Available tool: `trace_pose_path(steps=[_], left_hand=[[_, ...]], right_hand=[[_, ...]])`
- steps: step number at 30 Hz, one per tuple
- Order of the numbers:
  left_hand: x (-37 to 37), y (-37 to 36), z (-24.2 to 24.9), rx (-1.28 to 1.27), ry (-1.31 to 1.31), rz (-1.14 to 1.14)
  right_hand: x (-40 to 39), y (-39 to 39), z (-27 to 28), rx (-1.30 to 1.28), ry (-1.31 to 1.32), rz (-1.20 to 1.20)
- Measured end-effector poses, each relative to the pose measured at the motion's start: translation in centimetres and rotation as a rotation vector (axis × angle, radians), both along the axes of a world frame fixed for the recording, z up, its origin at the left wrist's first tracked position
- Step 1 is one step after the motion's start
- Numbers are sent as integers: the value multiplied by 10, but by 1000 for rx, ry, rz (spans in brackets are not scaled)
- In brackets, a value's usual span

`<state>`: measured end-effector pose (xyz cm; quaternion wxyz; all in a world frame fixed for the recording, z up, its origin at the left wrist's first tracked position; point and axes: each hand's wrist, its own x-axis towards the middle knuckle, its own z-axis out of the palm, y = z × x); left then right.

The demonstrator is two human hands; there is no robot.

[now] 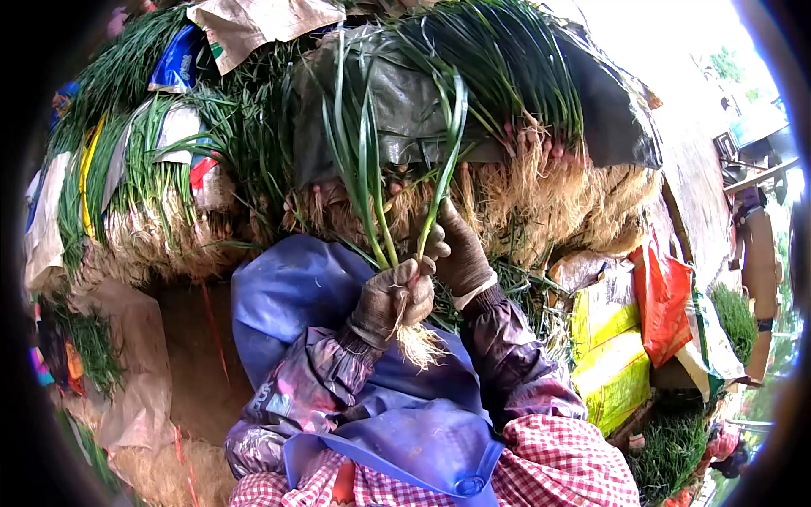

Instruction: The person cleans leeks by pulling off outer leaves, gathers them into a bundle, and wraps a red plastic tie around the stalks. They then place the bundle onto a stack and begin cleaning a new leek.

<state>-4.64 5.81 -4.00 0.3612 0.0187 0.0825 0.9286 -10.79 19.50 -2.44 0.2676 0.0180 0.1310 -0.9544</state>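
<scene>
Two or so green-leaved plants (pixel 367 182) with pale, stringy roots stand upright in front of the blue apron (pixel 296 291). My left hand (pixel 393 304), gloved, is closed round their lower stems, and the roots (pixel 418 345) hang out below it. Just to the right and a little higher, my right hand (pixel 456 253), also gloved, has its fingers bent at a stem of the same plants. Behind both hands lies a pile of similar plants (pixel 541 152) with roots hanging toward me, partly over a dark plastic sheet (pixel 405 101).
More bundled plants (pixel 152 194) lie at the left. A yellow sack (pixel 608 359) and a red bag (pixel 661 300) are at the right. A brown sheet (pixel 127 363) hangs at the lower left. Green plants (pixel 672 452) sit at the lower right.
</scene>
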Motion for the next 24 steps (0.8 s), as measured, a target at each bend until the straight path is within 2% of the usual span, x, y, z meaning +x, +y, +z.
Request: trace_pose_path(steps=[2,4,6,8,9,10,11,12,13,14,15,16,18,19,22,24], left_hand=[[-1,2,-5,-16,23,13],[-1,2,2,-146,-100,83],[4,7,18,-408,-81,245],[8,7,22,-636,77,356],[6,6,28,-653,122,404],[3,6,34,-669,166,458],[-3,4,35,-670,204,475],[-10,4,34,-638,149,449],[-16,4,30,-612,88,410],[-23,5,22,-583,40,378],[-30,2,2,-428,-6,243],[-32,4,1,-380,-15,184],[-34,6,3,-283,-37,74],[-34,7,11,-341,-27,113],[-38,4,24,-443,-25,274],[-33,2,19,-498,-49,334]], right_hand=[[2,2,4,342,-13,-93],[3,-7,13,1145,25,-369],[8,8,-21,1974,926,-684],[8,31,-26,2511,1203,-179],[5,53,-34,2518,1234,59],[3,63,-24,2621,1193,178],[-5,77,-9,2526,1117,312],[-10,91,11,2516,1075,284],[-25,93,35,2559,1061,44],[-39,92,62,2846,858,-149],[-64,99,75,2701,887,-514],[-88,112,85,2521,895,-853],[-131,134,86,2848,882,-603],[-142,133,87,2843,917,-539],[-110,113,88,2216,1297,-638],[-55,95,75,2304,1378,-319]])
